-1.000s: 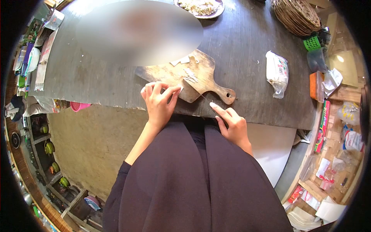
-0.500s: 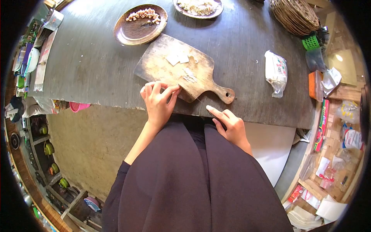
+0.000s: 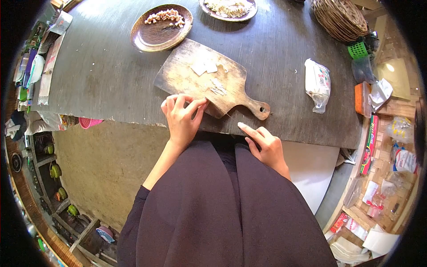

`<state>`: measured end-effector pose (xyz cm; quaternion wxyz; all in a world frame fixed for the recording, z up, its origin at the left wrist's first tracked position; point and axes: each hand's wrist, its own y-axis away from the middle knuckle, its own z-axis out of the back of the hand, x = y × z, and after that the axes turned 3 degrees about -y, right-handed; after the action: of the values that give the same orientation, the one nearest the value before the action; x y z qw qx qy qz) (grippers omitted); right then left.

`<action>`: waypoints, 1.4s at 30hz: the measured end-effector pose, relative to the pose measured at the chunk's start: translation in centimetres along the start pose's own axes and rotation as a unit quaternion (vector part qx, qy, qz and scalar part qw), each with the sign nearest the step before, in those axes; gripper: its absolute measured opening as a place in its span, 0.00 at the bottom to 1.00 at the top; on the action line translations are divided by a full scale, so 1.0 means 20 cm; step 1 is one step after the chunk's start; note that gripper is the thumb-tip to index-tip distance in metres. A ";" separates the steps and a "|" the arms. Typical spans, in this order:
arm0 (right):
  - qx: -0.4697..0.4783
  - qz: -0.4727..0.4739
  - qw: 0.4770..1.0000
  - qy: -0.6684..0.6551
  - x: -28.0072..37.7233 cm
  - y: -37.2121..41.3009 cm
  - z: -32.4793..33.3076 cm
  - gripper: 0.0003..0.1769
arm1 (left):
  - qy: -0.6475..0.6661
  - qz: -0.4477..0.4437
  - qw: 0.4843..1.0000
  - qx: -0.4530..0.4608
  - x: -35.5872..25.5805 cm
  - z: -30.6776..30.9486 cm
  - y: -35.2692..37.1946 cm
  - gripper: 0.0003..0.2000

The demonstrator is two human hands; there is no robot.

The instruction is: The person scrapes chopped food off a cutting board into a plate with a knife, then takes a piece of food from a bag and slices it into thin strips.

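A wooden cutting board (image 3: 178, 62) lies tilted on the dark table, its handle toward the right. White flat pieces (image 3: 204, 66) and thin pale strips (image 3: 217, 87) rest on it. At the board's near edge, my left hand (image 3: 182, 116) is closed in a pinch; whatever its fingertips press on is too small to make out. My right hand (image 3: 265, 144) is closed around a knife, index finger stretched along the top. The thin knife blade (image 3: 228, 115) shows nearly edge-on by the board's near corner; the handle is mostly hidden by my fingers.
A brown plate (image 3: 153, 38) with chopped brown pieces stands behind the board, beside another plate (image 3: 243, 18) of pale shreds. To the right lie a white plastic packet (image 3: 317, 84) and an orange-sided container (image 3: 362, 100). Stacked wicker (image 3: 340, 20) sits at the back right.
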<state>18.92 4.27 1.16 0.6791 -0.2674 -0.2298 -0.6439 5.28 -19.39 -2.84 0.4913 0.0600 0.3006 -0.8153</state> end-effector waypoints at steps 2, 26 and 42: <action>0.000 0.000 1.000 -0.001 0.00 0.00 0.00 0.31 | 0.002 -0.001 1.000 -0.001 0.00 0.00 0.00 0.08; -0.009 -0.004 1.000 0.001 0.01 -0.05 -0.08 0.30 | -0.006 -0.006 1.000 0.001 0.01 0.00 0.00 0.08; -0.030 0.002 1.000 -0.008 0.00 0.00 0.01 0.32 | -0.005 -0.002 1.000 -0.005 -0.01 0.00 0.00 0.07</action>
<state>18.96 4.45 1.38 0.6705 -0.2930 -0.2153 -0.6467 5.34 -19.32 -2.75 0.4911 0.0527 0.3020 -0.8154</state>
